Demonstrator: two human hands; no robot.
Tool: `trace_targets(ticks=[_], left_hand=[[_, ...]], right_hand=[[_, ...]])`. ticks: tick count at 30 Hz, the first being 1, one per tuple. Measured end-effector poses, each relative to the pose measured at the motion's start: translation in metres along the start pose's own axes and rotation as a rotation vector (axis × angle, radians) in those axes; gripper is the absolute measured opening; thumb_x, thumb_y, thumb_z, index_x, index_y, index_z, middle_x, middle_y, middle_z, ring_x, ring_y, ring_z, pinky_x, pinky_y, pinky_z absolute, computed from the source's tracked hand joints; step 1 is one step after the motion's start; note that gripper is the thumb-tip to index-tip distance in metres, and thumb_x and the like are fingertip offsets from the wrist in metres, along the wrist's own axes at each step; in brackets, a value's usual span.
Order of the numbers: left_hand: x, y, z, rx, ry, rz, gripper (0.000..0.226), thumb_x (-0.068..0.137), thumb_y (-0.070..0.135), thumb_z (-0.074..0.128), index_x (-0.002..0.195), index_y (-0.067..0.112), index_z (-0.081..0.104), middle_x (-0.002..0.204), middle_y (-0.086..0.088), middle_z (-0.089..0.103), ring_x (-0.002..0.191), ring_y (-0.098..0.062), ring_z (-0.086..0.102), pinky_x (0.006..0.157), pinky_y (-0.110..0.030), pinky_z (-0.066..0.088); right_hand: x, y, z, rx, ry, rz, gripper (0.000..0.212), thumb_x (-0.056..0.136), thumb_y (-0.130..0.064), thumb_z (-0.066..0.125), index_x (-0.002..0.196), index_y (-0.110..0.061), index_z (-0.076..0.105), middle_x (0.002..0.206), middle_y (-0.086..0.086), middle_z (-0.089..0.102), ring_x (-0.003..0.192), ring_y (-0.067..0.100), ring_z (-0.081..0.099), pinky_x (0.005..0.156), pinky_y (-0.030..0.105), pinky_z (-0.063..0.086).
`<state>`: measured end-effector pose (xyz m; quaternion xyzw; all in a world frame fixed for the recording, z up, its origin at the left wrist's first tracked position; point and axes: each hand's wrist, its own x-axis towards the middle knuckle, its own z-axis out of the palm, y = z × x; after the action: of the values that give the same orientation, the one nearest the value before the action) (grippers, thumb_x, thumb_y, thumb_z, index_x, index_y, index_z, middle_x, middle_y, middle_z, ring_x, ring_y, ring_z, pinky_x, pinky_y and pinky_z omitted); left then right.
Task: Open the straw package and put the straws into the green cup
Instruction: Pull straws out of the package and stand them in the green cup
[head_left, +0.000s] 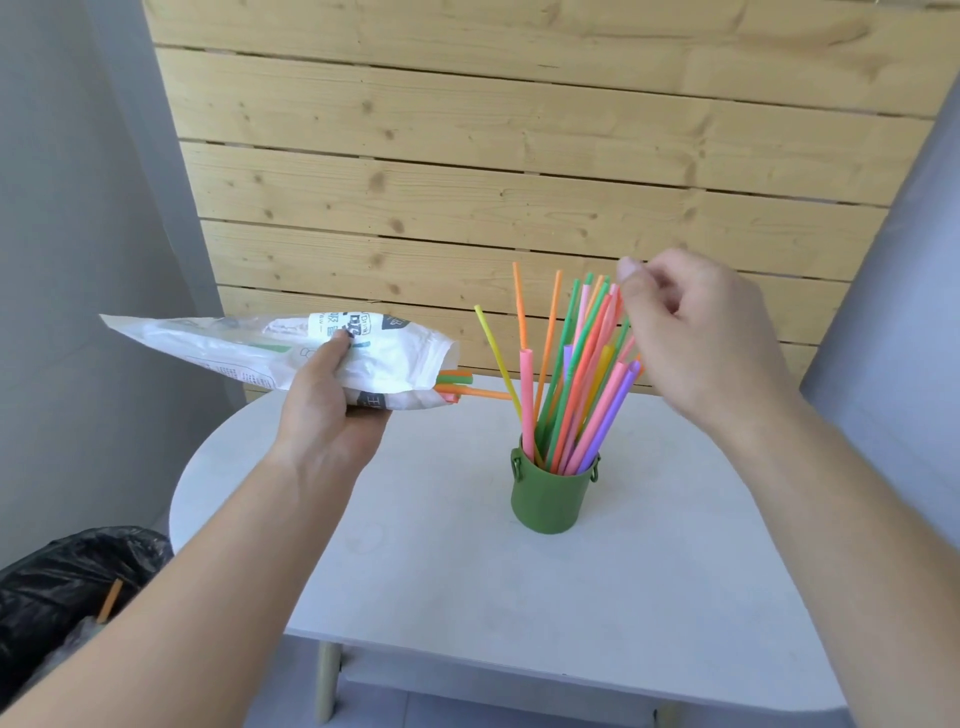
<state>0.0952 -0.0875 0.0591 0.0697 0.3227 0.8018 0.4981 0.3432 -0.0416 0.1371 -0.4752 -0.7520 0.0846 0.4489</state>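
- Green cup (549, 496) on the desk (426, 566), crowded with coloured straws (576, 374).
- Left hand (332, 410) grips the straw package (291, 353).
- Right hand (696, 332), fingers loosely curled, pinches straw tops.

The green cup (550, 493) stood right of the bench's (415, 571) middle, and its straws (566, 374) fanned up and outward, blocking the air above and just beside it. The bench's left half and near edge lay bare and open. The straw package (270, 353), held above the far left edge, filled that approach. A wooden slat wall (467, 156) closed off the far side.
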Motion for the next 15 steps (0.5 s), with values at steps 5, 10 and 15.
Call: trace_targets(ticks=[5, 10, 15], left_hand=[[-0.010, -0.001, 0.013, 0.003, -0.096, 0.038, 0.023, 0.104, 0.016, 0.060, 0.125, 0.008, 0.066, 0.119, -0.011, 0.078, 0.111, -0.029, 0.075, 0.104, -0.064, 0.051], [-0.028, -0.011, 0.028, 0.065, -0.140, 0.047, 0.012, 0.105, 0.015, 0.058, 0.105, 0.010, 0.068, 0.091, -0.004, 0.082, 0.087, -0.019, 0.080, 0.098, -0.049, 0.058], [-0.034, -0.015, 0.030, 0.099, -0.144, 0.045, 0.011, 0.105, 0.015, 0.058, 0.104, 0.009, 0.068, 0.087, -0.003, 0.081, 0.080, -0.018, 0.079, 0.087, -0.043, 0.062]], right_hand=[[-0.049, -0.020, 0.035, 0.150, -0.304, 0.163, 0.053, 0.098, -0.060, 0.035, 0.078, -0.015, 0.054, 0.062, 0.002, 0.063, 0.064, 0.027, 0.062, 0.067, 0.040, 0.052], [-0.064, -0.027, 0.064, 0.414, -0.306, 0.384, 0.037, 0.098, -0.057, 0.041, 0.082, -0.025, 0.051, 0.062, -0.001, 0.062, 0.042, 0.011, 0.051, 0.056, 0.032, 0.042], [-0.060, -0.026, 0.075, 0.649, -0.219, 0.462, 0.029, 0.099, -0.041, 0.053, 0.083, -0.017, 0.059, 0.048, -0.008, 0.050, 0.039, 0.009, 0.039, 0.049, 0.028, 0.029]])
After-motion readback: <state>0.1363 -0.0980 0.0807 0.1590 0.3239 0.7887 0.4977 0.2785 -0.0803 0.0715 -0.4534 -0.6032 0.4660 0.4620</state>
